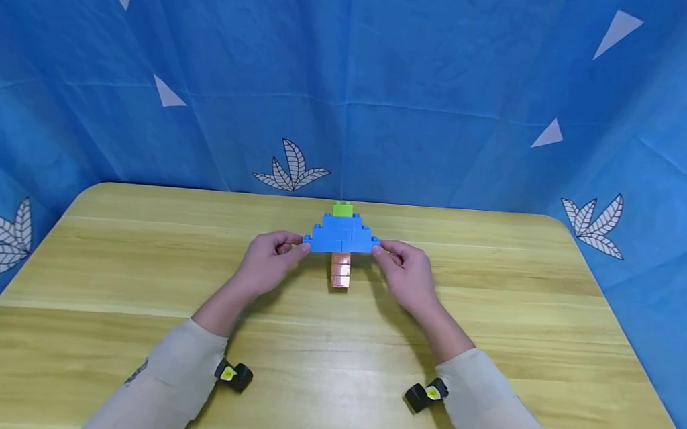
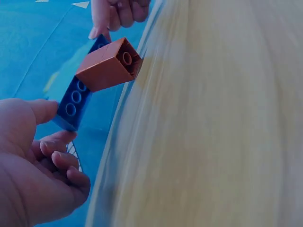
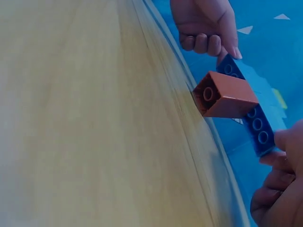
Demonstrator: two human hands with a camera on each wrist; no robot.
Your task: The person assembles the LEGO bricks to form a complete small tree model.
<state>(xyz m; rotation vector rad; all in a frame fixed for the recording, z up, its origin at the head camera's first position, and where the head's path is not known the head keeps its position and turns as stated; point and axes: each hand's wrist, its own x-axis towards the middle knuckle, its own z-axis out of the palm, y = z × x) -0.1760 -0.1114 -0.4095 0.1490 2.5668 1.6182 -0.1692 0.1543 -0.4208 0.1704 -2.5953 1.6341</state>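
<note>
A tree-shaped model of toy building blocks is held up by both hands near the far middle of the table. Its stepped crown is made of blue blocks (image 1: pixel 332 232), topped by a green block (image 1: pixel 342 210). Stacked brown blocks (image 1: pixel 340 270) form the trunk, whose hollow underside faces the wrist cameras. My left hand (image 1: pixel 268 260) pinches the crown's lower left corner between thumb and fingertips. At the opposite corner, my right hand (image 1: pixel 405 271) pinches in the same way. In the left wrist view, hollow tubes show beneath the blue base (image 2: pixel 74 101).
The wooden table (image 1: pixel 331 375) has rounded far corners. Behind it hangs a blue cloth (image 1: pixel 428 66) with white triangles and leaf prints. Black wrist cameras (image 1: pixel 236 376) sit at both cuffs, close above the tabletop.
</note>
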